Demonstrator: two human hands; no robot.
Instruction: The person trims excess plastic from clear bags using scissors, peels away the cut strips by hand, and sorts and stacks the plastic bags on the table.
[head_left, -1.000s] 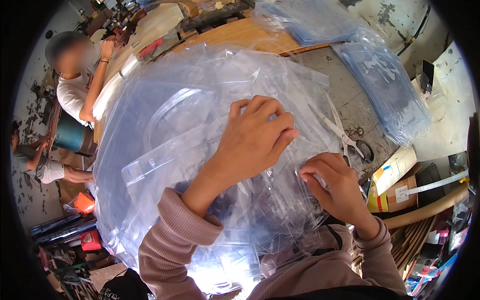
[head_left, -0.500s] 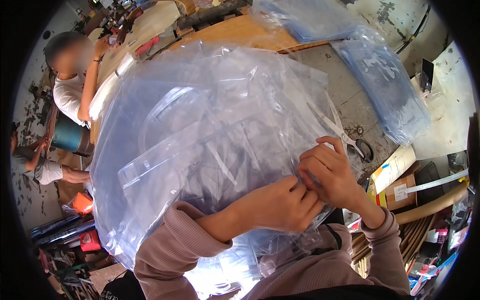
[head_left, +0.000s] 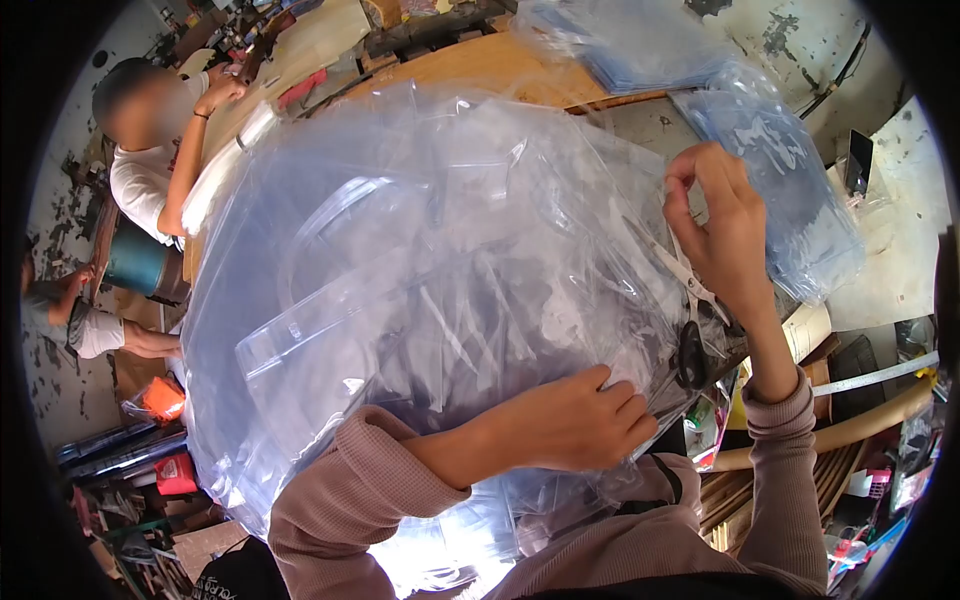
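Peeling walls (head_left: 790, 40) back the surface (head_left: 640, 120); clear plastic sheets (head_left: 330, 250) cover it. Left hand (head_left: 560, 420) lies low on them, fingers curled — perhaps steadying, grip unclear; right hand (head_left: 725, 225) lifts above the scissors (head_left: 690, 283), fingers pressed together.

1. View: head, one camera, worn on the person's head.
2. Facing: forward and steeply down, over the clear plastic sheets (head_left: 340, 270), which fill the middle.
3. Near range: the wearer's torso (head_left: 620, 540) and ribbed sleeves (head_left: 335, 500) at the lower edge, seen from above; left hand (head_left: 560, 422) low of centre, right hand (head_left: 722, 235) higher, toward the right side, both close.
4. Far range: orange-brown tabletop (head_left: 470, 68) near the top; another person (head_left: 145, 185), seated, upper left, smaller in view.
5. Lens: very wide, curved, dark rounded border.
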